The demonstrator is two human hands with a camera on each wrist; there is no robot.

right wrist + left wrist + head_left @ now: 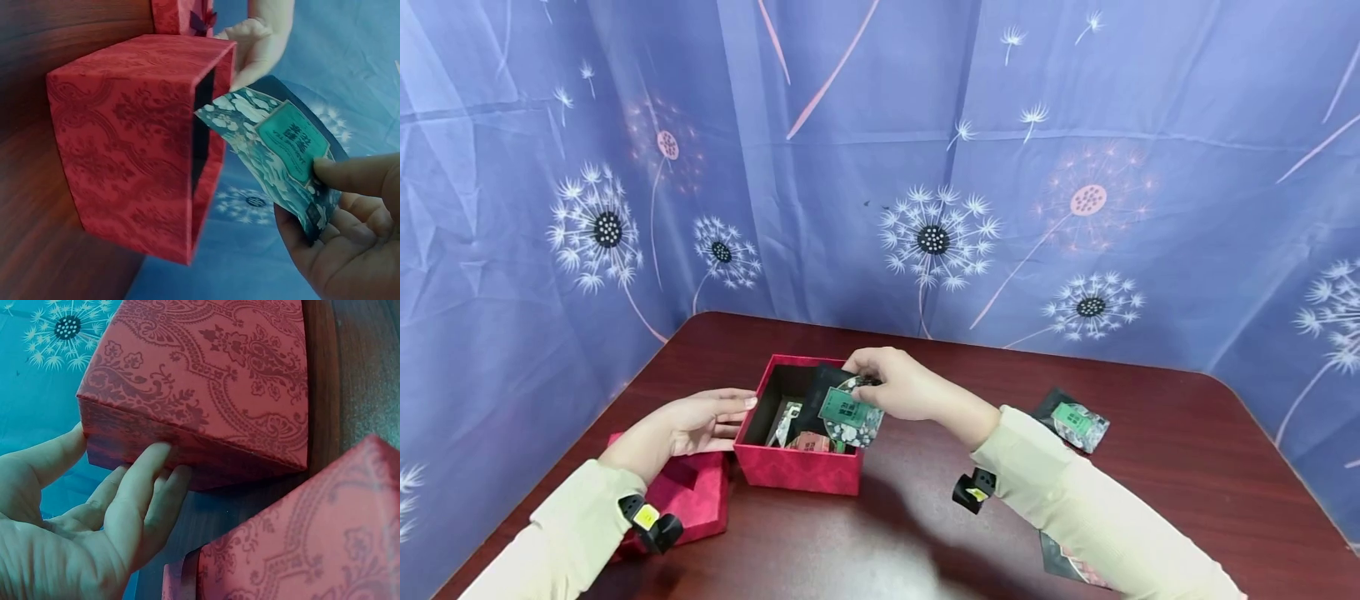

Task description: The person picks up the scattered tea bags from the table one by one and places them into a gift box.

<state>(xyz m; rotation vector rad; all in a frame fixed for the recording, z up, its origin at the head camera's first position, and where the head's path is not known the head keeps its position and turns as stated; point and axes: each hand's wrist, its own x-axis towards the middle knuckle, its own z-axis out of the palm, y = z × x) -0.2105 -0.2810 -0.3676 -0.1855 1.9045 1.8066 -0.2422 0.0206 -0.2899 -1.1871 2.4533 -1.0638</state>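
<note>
Right hand (898, 385) pinching packet (841, 406), near box rim (797, 452)

The head view is bright; whitish glare sits on the counter (850, 554) at lower centre, a soft shadow to its right. The curtain (445, 75) looks palest at upper left. Both wrist views are dimmer, bluish and slightly soft.
</note>
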